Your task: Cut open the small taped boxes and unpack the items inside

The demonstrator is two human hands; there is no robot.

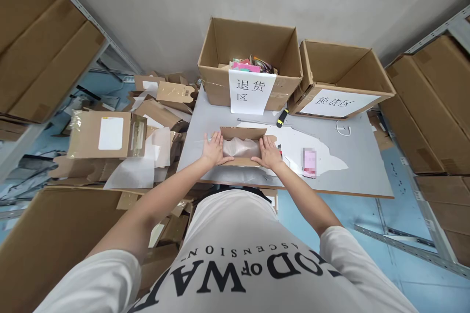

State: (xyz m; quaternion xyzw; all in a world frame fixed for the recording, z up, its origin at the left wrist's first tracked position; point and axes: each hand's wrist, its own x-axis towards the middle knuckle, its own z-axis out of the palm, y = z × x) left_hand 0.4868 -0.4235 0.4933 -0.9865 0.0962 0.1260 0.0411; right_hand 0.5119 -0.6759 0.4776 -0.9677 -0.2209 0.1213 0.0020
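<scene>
while both hands are flanking it, the small open carton (244,133) is sitting between flat, unclosed fingers of left hand (213,149) and right hand (269,152); likely light, thin-walled, crushable; side walls are offering best purchase.

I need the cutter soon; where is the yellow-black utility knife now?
In the head view, the utility knife lies on the grey table, just in front of the gap between the two big labelled boxes.

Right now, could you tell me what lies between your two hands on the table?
In the head view, a small open cardboard box with pale wrapping inside sits between the left hand and right hand.
</scene>
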